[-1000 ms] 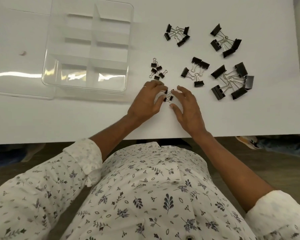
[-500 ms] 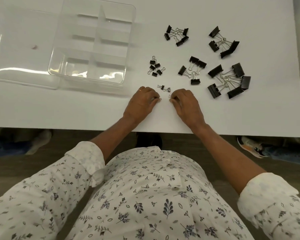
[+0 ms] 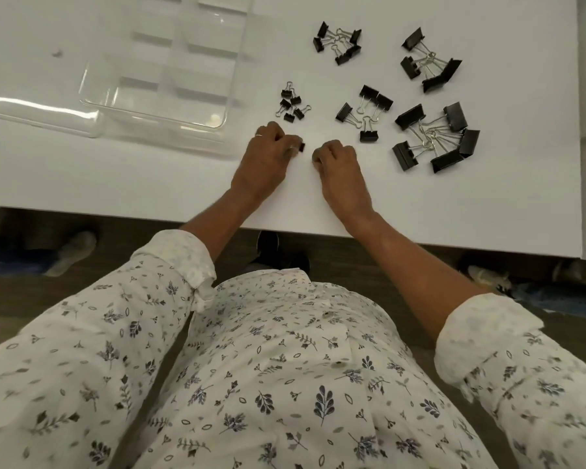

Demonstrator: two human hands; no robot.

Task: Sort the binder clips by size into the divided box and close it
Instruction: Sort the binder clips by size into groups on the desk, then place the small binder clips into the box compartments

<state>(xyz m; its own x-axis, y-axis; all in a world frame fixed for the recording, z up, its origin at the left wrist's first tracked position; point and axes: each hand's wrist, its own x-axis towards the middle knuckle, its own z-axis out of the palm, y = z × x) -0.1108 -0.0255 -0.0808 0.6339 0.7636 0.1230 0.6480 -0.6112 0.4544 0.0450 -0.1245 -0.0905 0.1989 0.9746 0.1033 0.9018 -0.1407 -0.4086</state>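
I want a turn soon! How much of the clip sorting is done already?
Barely started. Done: the clips lie in five piles on the table, seemingly by size, from the tiny pile to the biggest pile. In hand: the left hand pinches one tiny clip; the right hand is curled, its contents hidden. Left: the divided box looks empty and its lid is open, so every pile must go in, then shut it.
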